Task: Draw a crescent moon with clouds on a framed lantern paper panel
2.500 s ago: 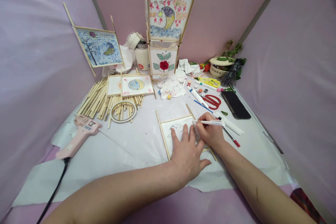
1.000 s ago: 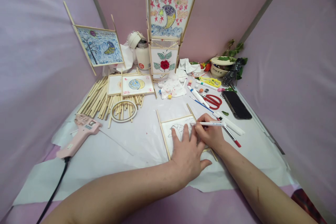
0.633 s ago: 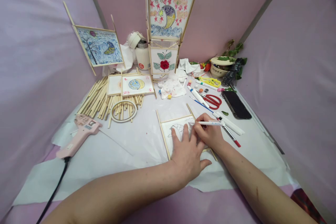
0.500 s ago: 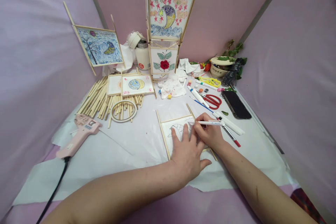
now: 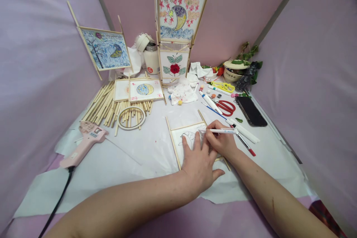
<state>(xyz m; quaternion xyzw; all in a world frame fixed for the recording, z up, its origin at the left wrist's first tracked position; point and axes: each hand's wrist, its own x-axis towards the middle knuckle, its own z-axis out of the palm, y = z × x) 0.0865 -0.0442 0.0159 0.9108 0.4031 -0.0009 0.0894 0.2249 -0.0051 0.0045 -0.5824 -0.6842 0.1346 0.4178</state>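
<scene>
A white sheet [image 5: 178, 137] bearing a dark line drawing sits inside a frame of thin wooden sticks [image 5: 173, 143] on the table. My left hand [image 5: 199, 161] lies flat across the sheet with its fingers spread, covering the lower right part of it. Pinched in my right hand [image 5: 222, 139] is a white pen [image 5: 223, 131], held nearly level. The pen's tip is at the upper right of the sheet, just beyond the left fingertips. Some of the drawing is hidden under both hands.
On the left lie a pink glue gun [image 5: 86, 143], a tape roll [image 5: 131, 118] and wooden sticks [image 5: 103, 104]. To the right are red scissors [image 5: 227, 108], markers [image 5: 245, 132] and a black phone [image 5: 251, 111]. A tall picture lantern [image 5: 175, 18] and an uncapped bottle [image 5: 151, 59] stand behind.
The pen and the fingers of my right hand have shifted very slightly, with the tip a little to the left. My left hand stays in place.
</scene>
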